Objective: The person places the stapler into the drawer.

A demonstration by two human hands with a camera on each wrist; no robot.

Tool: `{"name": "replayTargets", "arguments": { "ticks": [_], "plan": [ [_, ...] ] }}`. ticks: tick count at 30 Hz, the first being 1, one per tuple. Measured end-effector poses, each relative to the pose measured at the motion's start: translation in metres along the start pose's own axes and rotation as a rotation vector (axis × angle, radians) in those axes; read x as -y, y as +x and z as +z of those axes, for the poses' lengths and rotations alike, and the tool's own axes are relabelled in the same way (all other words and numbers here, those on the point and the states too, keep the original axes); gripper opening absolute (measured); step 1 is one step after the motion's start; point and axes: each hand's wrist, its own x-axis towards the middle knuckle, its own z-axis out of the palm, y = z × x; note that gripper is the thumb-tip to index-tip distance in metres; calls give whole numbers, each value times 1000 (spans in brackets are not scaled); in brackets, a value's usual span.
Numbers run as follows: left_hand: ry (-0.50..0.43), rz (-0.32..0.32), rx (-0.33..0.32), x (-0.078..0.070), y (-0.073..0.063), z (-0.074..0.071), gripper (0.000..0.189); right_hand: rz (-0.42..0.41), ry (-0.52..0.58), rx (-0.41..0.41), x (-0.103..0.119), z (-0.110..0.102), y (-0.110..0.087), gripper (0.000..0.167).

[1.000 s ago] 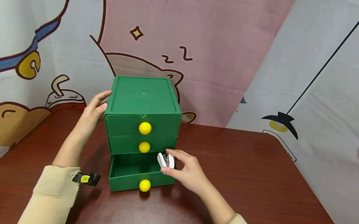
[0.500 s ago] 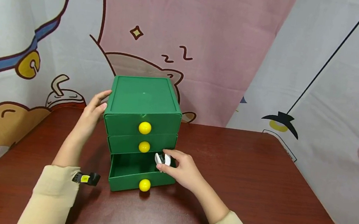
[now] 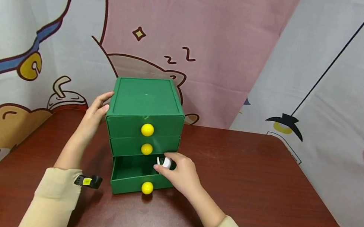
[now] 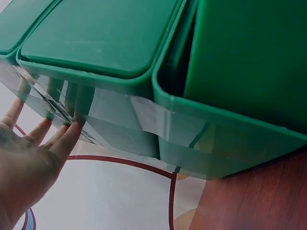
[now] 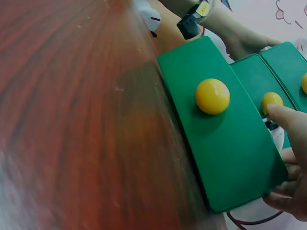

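A green three-drawer cabinet (image 3: 147, 96) with round yellow knobs stands on the table, its bottom drawer (image 3: 126, 186) pulled out. My left hand (image 3: 92, 116) rests its fingertips on the cabinet's left side; those fingers (image 4: 67, 141) look fairly straight in the left wrist view. Over the right part of the pulled-out drawer, my right hand (image 3: 183, 173) pinches a small white stapler (image 3: 167, 163) between thumb and fingers. Only part of the stapler (image 5: 277, 136) shows in the right wrist view, behind the thumb. The fingers partly cover it in the head view too.
The upper knob (image 3: 147, 130) and middle knob (image 3: 146, 149) sit on closed drawers just above the right hand. A dark reddish-brown table (image 3: 245, 180) extends to both sides. Behind it hangs a curtain (image 3: 222, 58) with cartoon prints.
My right hand has moved slightly left with the stapler, further over the bottom drawer, and the stapler has turned a little. The left hand and cabinet stay in place.
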Motion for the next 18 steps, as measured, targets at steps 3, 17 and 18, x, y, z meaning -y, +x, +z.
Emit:
{"name": "replayTargets", "arguments": {
  "ticks": [3, 17, 18],
  "plan": [
    [-4, 3, -4, 0, 0, 0, 50, -14, -67, -47, 3, 6, -1, 48],
    [-19, 5, -1, 1, 1, 0, 50, 18, -103, -127, 7, 16, -5, 46],
    [-18, 5, -2, 1, 1, 0, 50, 15, -93, -129, 6, 16, -5, 46]
  ]
}}
